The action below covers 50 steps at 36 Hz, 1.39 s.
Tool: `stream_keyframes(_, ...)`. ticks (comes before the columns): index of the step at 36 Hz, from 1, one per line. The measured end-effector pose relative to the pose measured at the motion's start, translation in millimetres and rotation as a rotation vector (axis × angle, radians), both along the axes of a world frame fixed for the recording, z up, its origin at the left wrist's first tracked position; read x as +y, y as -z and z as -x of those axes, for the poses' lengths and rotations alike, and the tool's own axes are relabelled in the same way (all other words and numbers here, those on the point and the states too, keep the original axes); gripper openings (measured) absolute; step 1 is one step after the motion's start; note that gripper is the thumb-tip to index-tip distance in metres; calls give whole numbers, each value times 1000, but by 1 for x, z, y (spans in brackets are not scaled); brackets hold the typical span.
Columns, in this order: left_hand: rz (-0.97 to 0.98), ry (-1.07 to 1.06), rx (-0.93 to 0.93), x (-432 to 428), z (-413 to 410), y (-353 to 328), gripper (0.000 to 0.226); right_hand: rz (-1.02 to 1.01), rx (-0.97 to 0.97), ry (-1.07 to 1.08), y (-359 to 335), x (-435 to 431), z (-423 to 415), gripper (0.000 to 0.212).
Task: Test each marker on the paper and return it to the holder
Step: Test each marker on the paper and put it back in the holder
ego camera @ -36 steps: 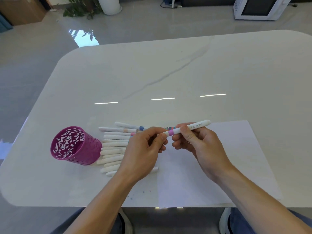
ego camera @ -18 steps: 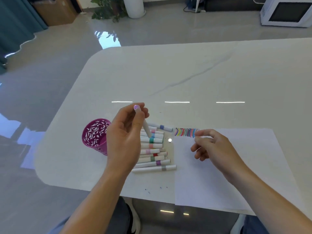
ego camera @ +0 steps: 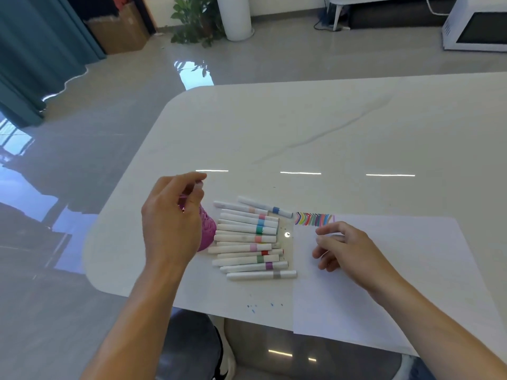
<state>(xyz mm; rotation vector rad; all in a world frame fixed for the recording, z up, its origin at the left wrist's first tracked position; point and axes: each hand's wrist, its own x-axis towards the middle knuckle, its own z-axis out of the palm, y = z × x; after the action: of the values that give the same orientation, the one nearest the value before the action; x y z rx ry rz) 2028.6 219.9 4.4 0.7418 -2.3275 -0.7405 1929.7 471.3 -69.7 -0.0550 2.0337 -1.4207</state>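
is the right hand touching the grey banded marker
Apart. The head view shows bare paper between the right hand and the end of the grey banded marker.

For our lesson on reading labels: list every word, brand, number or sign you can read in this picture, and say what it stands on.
None: no text in this picture can be read.
markers: any print on the barrels is too blurred to read.
paper: only coloured test strokes, no words.
cardboard box and microwave: no label legible.
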Motion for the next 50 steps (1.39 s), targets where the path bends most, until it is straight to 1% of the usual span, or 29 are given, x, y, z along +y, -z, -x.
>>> stream_keyframes(5, 5, -39, -234, -11, -2, 10, 21, 1, 8, 4, -2, 1, 0, 10)
stream_keyframes(7, 8, -57, -280, -14, -2, 14, 22, -1, 10, -3, -2, 1, -1, 10)
stream_keyframes(11, 9, -82, -283, -14, -1, 14, 22, -7, 12, -12, -1, 0, -1, 10)
stream_keyframes(15, 31, -76, -256, -8, 0, 13, 31, -10, 18, -11, -3, 0, -1, 11)
stream_keyframes(18, 99, -53, -206, -1, 2, 14, 40, -10, 16, -7, -4, 1, -1, 12)
stream_keyframes(22, 185, -17, -151, 9, 6, 14, 41, -14, 24, -3, -5, 5, 0, 12)
stream_keyframes(25, 212, 68, -128, 22, 9, 15, 39, -12, 27, 6, -5, 8, 0, 12)
stream_keyframes(27, 237, 153, -167, 32, 10, 17, 36, -13, 33, 10, -6, 9, 1, 11)
stream_keyframes(29, 236, 277, -274, 41, 10, 22, 32, -14, 37, 13, -6, 10, 2, 11)
stream_keyframes(33, 96, 509, -496, 61, 9, 32, 25, -12, 34, 20, -5, 10, 2, 12)
stream_keyframes(36, 101, 622, -623, 72, 9, 41, 18, -22, 41, 15, -5, 11, 3, 11)
stream_keyframes(41, 151, 701, -746, 74, 8, 51, 15, -33, 39, 11, -5, 11, 2, 11)
stream_keyframes(47, 246, 749, -800, 74, 8, 54, 13, -55, 17, 31, -2, 12, -3, 10)
stream_keyframes(50, 279, 765, -798, 76, 10, 56, 13, -76, 21, 36, 2, 15, -6, 11)
